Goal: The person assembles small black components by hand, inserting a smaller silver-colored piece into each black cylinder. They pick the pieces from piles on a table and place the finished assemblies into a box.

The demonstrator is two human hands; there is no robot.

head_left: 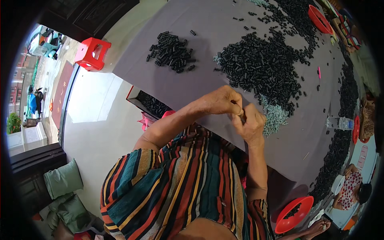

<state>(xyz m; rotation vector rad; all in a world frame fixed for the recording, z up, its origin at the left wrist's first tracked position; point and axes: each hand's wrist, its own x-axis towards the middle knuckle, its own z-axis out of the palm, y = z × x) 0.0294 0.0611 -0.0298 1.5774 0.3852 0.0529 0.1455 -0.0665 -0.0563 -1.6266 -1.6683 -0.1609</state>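
My left hand (pixel 225 101) and my right hand (pixel 251 124) meet above the near edge of the grey-covered table (pixel 208 44). Both are closed in a pinch, fingertips almost touching. Whatever lies between the fingers is too small or hidden to make out. Just beyond them spreads a big heap of small black cylindrical pieces (pixel 260 62). A pile of small silvery-grey pieces (pixel 275 119) lies right beside my right hand. Farther left on the cloth is a smaller pile of black pieces (pixel 171 52).
Below the table edge, left of my body, a box (pixel 150 103) holds more black pieces. A red bowl (pixel 294 214) stands at lower right, another red bowl (pixel 320 19) at far right. A clear plastic bottle (pixel 340 123), another person's hand (pixel 319 229) and a red stool (pixel 93 54) are also visible.
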